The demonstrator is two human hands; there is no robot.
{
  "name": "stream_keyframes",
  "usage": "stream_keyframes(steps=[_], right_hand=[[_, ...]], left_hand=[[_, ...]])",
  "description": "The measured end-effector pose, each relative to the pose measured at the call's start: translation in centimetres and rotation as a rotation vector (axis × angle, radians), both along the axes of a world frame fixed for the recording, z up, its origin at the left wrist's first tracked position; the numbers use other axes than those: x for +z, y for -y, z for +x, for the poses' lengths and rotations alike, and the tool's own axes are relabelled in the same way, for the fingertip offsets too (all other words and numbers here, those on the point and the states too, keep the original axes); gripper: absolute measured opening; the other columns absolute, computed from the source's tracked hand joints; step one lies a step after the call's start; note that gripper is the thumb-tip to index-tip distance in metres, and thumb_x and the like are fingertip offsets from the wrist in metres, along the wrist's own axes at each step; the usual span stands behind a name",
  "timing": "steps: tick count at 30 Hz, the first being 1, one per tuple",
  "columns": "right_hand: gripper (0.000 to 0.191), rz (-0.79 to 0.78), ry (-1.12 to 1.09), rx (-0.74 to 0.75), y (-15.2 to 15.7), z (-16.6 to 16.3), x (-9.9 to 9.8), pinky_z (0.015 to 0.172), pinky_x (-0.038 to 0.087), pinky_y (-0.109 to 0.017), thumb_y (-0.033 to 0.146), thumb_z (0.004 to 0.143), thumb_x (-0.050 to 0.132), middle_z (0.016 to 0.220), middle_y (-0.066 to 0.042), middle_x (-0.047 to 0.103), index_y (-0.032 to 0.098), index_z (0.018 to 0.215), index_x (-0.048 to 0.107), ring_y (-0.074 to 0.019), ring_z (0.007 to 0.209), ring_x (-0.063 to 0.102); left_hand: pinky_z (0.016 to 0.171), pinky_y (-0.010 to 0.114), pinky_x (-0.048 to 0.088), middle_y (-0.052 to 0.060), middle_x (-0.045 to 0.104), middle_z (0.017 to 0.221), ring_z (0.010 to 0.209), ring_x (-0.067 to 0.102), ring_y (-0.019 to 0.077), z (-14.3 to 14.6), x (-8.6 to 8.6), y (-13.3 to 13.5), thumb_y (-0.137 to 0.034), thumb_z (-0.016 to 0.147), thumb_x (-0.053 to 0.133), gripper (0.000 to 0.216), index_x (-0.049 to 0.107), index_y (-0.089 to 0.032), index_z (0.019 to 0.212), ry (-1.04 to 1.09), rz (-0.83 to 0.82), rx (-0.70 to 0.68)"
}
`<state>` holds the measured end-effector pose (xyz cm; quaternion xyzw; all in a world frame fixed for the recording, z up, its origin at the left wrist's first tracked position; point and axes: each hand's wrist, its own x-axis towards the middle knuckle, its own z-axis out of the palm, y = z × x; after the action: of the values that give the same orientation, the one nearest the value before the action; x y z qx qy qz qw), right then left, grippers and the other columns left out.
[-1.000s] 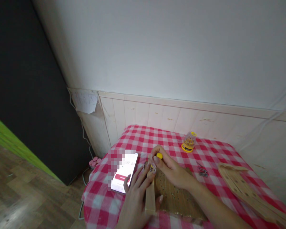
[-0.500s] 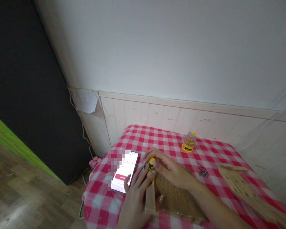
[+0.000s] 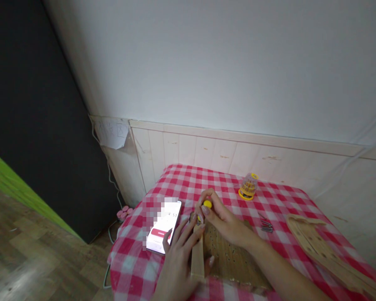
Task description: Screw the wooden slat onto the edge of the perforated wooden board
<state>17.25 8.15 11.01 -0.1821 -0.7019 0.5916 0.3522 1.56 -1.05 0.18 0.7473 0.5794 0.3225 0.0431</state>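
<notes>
My right hand [image 3: 221, 219] is closed round the yellow-and-black handle of a small screwdriver [image 3: 207, 204], upright over the far end of a pale wooden strip [image 3: 198, 261]. The screwdriver's tip is hidden by my fingers. My left hand [image 3: 183, 255] grips the strip, with fingers across its far part and the thumb on its right side. Under and beside the strip lies a brown wooden board [image 3: 235, 259] dotted with small holes. Just left of my left hand is a lit phone [image 3: 164, 228] showing a timer.
A clear bit case with a yellow base [image 3: 248, 188] stands farther back. Several dark screws [image 3: 267, 226] lie right of the board. Curved wooden pieces [image 3: 326, 255] rest at the right on the red-and-white checked tablecloth [image 3: 188, 179]. A white panelled wall [image 3: 219, 146] stands behind.
My right hand has shifted slightly up and right with the screwdriver's handle, and its fingers have changed their hold. My left hand and the strip stay almost still.
</notes>
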Motion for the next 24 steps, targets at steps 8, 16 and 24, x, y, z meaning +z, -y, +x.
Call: stream_keyframes(steps=[8,16,24], right_hand=[[0.048,0.016,0.021,-0.037,-0.10,0.03,0.20,0.102,0.043,-0.041,0.065,0.107,0.036,0.100,-0.003,0.059,0.028,0.122,0.062,-0.0208,0.099,0.058],[0.039,0.142,0.015,-0.004,-0.49,0.00,0.68,0.098,0.047,-0.039,0.063,0.095,0.065,0.114,-0.007,0.063,0.025,0.102,0.065,-0.0227,0.112,0.061],[0.035,-0.027,-0.023,0.024,0.13,-0.12,0.14,0.079,0.047,-0.032,0.059,0.099,0.063,0.089,0.002,0.057,0.026,0.098,0.048,-0.0161,0.083,0.057]], left_hand=[[0.115,0.057,0.032,0.005,0.052,0.161,0.147,0.048,0.0351,0.05,0.00,-0.20,-0.022,0.085,0.073,0.068,0.052,-0.035,0.149,0.006,0.016,0.013],[0.115,0.060,0.031,0.005,0.055,0.159,0.145,0.050,0.0370,0.11,-0.26,-0.07,-0.024,0.084,0.076,0.064,0.058,-0.036,0.144,0.022,-0.012,0.010],[0.115,0.059,0.032,0.005,0.053,0.161,0.146,0.049,0.0364,-0.07,-0.11,-0.22,-0.026,0.085,0.075,0.066,0.055,-0.037,0.147,0.021,-0.014,-0.007]])
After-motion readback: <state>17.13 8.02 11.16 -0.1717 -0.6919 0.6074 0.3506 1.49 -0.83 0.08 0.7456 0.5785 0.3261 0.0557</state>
